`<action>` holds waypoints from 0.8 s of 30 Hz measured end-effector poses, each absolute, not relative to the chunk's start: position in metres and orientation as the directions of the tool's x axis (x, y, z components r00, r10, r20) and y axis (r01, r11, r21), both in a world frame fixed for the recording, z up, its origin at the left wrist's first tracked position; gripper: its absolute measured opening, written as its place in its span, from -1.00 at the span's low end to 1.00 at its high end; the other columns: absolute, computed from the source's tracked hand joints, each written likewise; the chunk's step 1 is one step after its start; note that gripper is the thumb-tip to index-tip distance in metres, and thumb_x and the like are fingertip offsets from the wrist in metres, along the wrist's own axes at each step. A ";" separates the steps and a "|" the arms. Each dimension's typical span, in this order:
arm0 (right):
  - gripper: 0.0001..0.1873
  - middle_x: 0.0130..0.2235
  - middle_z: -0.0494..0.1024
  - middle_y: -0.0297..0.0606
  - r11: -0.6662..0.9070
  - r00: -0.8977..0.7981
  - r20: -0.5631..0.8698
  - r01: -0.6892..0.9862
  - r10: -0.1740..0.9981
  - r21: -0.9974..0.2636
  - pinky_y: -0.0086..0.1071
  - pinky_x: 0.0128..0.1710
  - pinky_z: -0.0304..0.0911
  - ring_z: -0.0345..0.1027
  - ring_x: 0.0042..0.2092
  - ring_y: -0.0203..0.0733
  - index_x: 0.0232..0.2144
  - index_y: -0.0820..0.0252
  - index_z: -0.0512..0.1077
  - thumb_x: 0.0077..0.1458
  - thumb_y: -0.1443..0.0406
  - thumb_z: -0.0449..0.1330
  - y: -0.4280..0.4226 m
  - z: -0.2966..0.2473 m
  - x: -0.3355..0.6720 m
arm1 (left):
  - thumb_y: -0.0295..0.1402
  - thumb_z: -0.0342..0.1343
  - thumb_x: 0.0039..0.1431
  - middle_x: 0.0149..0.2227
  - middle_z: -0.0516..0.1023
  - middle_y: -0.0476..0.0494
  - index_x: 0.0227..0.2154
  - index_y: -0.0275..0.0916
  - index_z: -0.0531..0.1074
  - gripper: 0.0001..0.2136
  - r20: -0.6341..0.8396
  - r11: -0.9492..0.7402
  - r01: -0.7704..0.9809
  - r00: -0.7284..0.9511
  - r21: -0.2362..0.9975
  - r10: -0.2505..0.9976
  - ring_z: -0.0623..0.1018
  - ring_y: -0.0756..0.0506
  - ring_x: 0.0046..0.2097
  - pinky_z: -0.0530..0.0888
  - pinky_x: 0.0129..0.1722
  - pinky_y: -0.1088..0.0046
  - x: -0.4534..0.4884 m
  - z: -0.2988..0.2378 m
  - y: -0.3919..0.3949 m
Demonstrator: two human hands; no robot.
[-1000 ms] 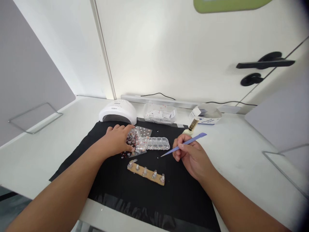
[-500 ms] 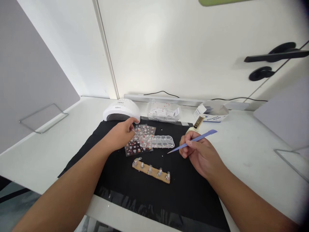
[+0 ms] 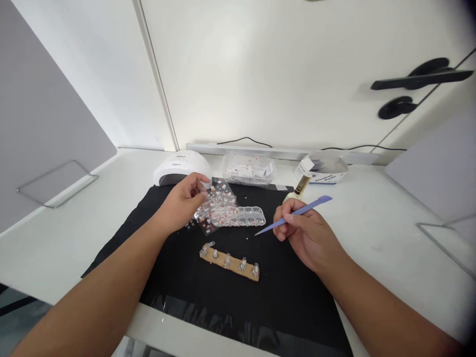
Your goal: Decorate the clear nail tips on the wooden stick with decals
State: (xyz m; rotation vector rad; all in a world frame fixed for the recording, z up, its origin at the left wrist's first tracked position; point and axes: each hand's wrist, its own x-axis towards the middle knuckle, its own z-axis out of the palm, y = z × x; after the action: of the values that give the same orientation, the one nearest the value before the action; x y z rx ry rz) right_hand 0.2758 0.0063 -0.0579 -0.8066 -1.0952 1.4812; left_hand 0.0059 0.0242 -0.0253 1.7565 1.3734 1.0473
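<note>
My left hand (image 3: pixel 183 202), fingers curled, pinches the left side of a clear sticker sheet (image 3: pixel 222 192) with small red and white designs. The sheet is tilted and partly covers a clear compartment case (image 3: pixel 251 216) holding tiny decorations. Between the fingers of my right hand (image 3: pixel 307 228) is a pair of purple tweezers (image 3: pixel 297 213), slanting down left with the tip just above the black mat (image 3: pixel 293 307). Nearer to me lies a tan strip (image 3: pixel 234 266) carrying several small clear nail tips. A tiny white piece lies near the tweezer tip.
A white nail lamp (image 3: pixel 182 166) stands at the back left. Behind the mat are a clear tub of packets (image 3: pixel 247 171) and an open alcohol pad box (image 3: pixel 327 171). A gold-capped bottle (image 3: pixel 302 186) stands just behind my right hand.
My left hand has turned and lifted the sticker sheet, which now lies at a different angle. My right hand keeps its hold on the tweezers. The whole view has shifted slightly.
</note>
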 end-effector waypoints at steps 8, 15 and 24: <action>-0.87 -0.62 0.38 -0.40 -0.005 -0.183 0.066 -0.363 0.981 -0.932 -0.46 -0.59 0.12 0.22 -0.59 -0.33 -0.57 0.14 0.40 -0.07 0.33 0.28 0.006 -0.059 0.277 | -0.36 0.05 0.21 -0.21 0.51 -0.11 0.04 -0.22 0.28 -0.67 0.181 -0.237 0.406 0.171 0.882 0.968 0.52 -0.01 -0.34 0.49 -0.38 0.47 0.029 -0.047 0.025; -0.87 -0.61 0.39 -0.41 0.000 -0.156 0.060 -0.362 0.986 -0.932 -0.48 -0.58 0.16 0.25 -0.59 -0.34 -0.57 0.15 0.41 -0.10 0.31 0.31 0.007 -0.059 0.277 | -0.30 -0.07 0.28 0.12 0.39 -0.27 0.15 -0.27 0.25 -0.60 0.307 -0.209 0.687 -0.021 0.696 0.952 0.45 -0.17 0.05 0.43 0.05 0.23 -0.005 -0.029 0.036; -0.85 -0.62 0.40 -0.40 -0.008 -0.171 0.058 -0.365 0.984 -0.931 -0.47 -0.57 0.18 0.26 -0.60 -0.34 -0.58 0.15 0.41 -0.12 0.31 0.33 0.006 -0.059 0.276 | 0.02 0.27 -0.07 0.19 0.39 -0.34 0.26 -0.10 0.27 -0.20 -0.084 -0.127 0.950 0.157 0.286 0.984 0.28 -0.53 0.21 0.26 0.13 -0.21 -0.013 -0.033 0.030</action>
State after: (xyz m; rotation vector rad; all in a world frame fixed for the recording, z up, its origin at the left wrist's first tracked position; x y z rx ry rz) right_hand 0.2764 0.0057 -0.0588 -0.8196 -1.0631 1.4724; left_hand -0.0128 0.0300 -0.0325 2.1647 1.8706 0.1811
